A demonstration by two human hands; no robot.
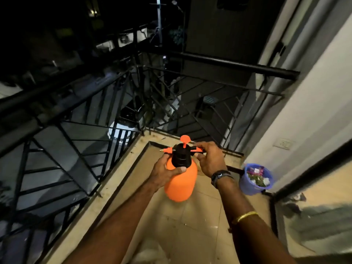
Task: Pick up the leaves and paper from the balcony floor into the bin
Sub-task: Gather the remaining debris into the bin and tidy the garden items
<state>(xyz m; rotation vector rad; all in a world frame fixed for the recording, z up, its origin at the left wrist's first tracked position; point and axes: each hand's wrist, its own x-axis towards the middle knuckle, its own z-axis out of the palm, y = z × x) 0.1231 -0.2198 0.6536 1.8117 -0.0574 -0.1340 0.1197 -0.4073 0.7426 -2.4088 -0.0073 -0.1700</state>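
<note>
Your left hand point(162, 173) grips the orange sprayer point(181, 185) just under its black cap point(181, 159), thumb across the front. Your right hand point(210, 159), with a watch point(219, 177) on the wrist and a gold bangle point(245, 216) further up the arm, pinches the handle point(198, 149) beside the cap, so the sprayer hangs tilted above the tiled floor point(190, 225). To your right a blue bin point(245, 187) stands near the wall point(304, 121), holding leaves point(257, 181) and paper point(266, 181), apart from the sprayer, and a black railing point(76, 130) closes the balcony on the left and ahead.
</note>
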